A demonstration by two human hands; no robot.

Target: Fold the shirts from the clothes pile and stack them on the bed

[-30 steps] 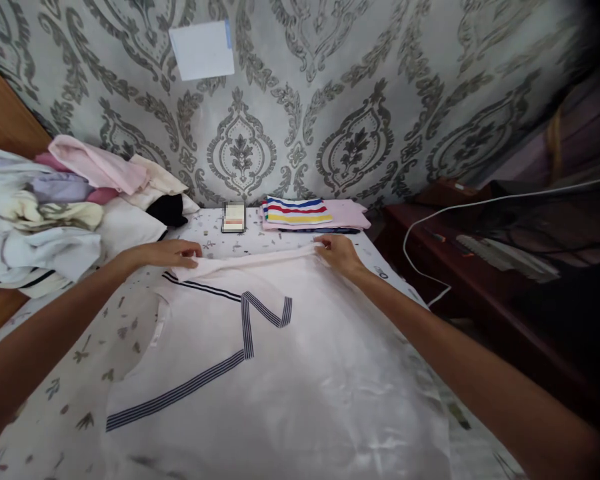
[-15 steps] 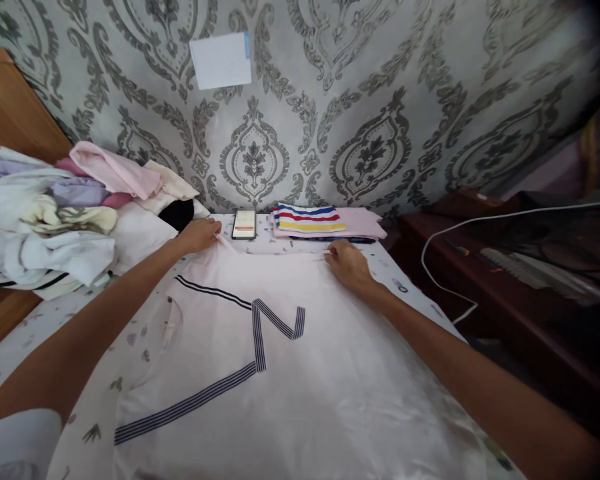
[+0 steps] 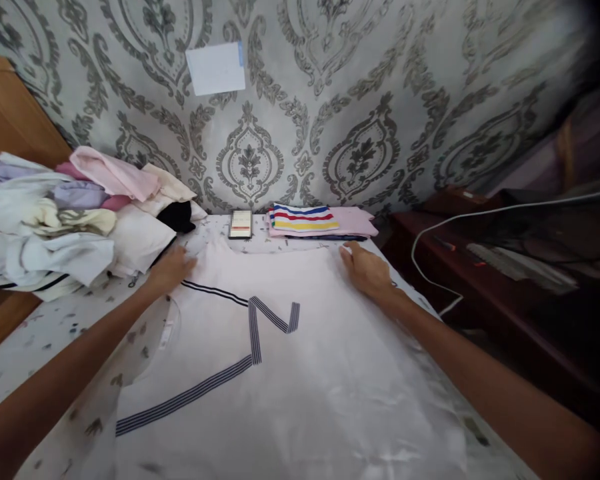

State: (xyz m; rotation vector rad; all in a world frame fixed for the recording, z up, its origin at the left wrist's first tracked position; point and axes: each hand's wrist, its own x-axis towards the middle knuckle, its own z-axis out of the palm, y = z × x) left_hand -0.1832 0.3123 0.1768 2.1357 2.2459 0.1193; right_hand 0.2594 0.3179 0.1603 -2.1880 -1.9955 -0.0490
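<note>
A white shirt (image 3: 320,373) with dark striped bands lies spread out in front of me, its neckline with a small tag toward the left. My left hand (image 3: 173,270) is at the shirt's far left, close to the thin double stripe; motion smears its fingers, and I cannot tell whether they touch the cloth. Just past the far right corner is my right hand (image 3: 366,268), fingers loosely bent and slightly apart, with no cloth visibly gripped.
Left of the shirt is a heap of crumpled clothes (image 3: 80,220). Near the patterned wall lie a phone (image 3: 241,225) and folded clothes (image 3: 355,221), a striped piece on top. A white cable (image 3: 433,230) crosses the dark red furniture (image 3: 485,293) at right.
My left hand has let go of the shirt's far left edge and moved left and nearer. My right hand has come off the far edge and shifted slightly right.
</note>
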